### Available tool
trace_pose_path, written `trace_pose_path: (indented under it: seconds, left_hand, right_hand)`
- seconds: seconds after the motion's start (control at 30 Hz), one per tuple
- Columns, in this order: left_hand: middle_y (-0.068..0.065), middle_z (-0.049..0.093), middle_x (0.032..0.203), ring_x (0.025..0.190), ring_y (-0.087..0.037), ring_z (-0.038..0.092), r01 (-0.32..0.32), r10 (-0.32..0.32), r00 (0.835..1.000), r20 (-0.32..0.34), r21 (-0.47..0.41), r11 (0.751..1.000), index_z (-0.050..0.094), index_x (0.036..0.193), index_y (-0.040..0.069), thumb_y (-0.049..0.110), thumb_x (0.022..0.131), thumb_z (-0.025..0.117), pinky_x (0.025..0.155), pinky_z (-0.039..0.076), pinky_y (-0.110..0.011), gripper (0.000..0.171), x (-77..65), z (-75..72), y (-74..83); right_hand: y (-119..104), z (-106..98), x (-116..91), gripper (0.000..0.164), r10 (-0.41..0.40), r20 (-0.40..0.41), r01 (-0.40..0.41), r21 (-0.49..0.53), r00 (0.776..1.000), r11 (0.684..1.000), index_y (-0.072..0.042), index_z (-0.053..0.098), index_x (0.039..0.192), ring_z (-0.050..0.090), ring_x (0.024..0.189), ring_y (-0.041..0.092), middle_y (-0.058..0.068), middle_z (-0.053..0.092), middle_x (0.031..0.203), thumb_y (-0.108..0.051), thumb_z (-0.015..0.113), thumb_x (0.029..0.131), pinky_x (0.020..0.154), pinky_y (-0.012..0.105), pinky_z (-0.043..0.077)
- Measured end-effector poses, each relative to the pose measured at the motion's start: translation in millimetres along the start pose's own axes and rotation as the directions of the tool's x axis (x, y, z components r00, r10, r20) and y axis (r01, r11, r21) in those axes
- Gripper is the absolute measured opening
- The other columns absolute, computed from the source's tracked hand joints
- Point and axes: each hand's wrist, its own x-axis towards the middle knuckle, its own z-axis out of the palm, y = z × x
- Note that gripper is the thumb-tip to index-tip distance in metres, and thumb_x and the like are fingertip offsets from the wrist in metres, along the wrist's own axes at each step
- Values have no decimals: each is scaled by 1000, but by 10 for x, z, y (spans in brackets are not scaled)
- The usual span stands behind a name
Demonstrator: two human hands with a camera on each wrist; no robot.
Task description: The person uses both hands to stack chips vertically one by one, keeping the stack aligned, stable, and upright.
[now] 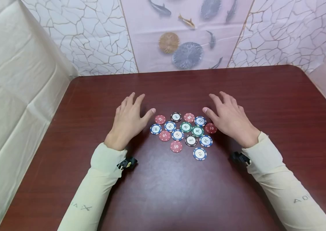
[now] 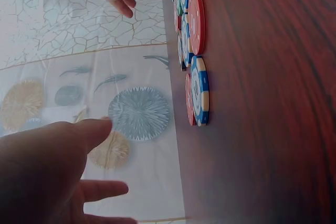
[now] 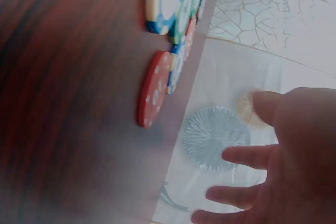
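sleeves [image 1: 86, 195] forward, i hold left hand [image 1: 129, 120] and right hand [image 1: 233, 120] spread beside chips [image 1: 185, 127], seemingly poised to reach, fingertip contact needed next.

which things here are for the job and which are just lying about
Likely for the job:
red chips
blue chips
green chips
black chips
left hand and right hand, both empty

Just around it:
table
patterned cloth behind
pale cloth at left
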Motion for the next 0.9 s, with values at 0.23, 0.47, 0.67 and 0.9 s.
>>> trace_pose_path:
  seconds: [0.23,0.47,0.67,0.9]
  left_hand:
    - [-21,35,167,153,-42,35,-82,88,994,72,-80,993,44,160,12,45,102,65,121,29,-63,70,-17,44,-19]
    - [-15,40,164,150,-35,38,-156,180,978,109,-195,968,47,158,13,42,103,68,121,36,-54,66,6,89,44]
    - [-11,48,157,146,-29,43,-248,290,947,137,-261,933,53,154,12,33,103,69,120,37,-49,58,11,193,53]
    - [-8,57,146,135,-28,51,-327,380,915,133,-306,894,61,146,11,25,98,77,113,44,-47,53,26,272,132]
  right_hand:
    - [-19,-41,6,65,-77,66,75,31,995,997,-3,44,157,39,141,50,29,42,155,-33,67,104,112,71,35]
    - [24,-96,-26,50,-198,126,187,99,972,977,2,60,143,59,122,39,24,63,134,-16,75,98,106,58,48]
    - [42,-69,-37,45,-248,143,226,153,958,962,0,66,135,64,105,32,17,69,118,-8,79,93,94,51,55]
    - [38,-55,-33,33,-299,170,264,201,939,943,-5,74,120,60,86,21,7,67,97,-5,84,89,75,36,54]
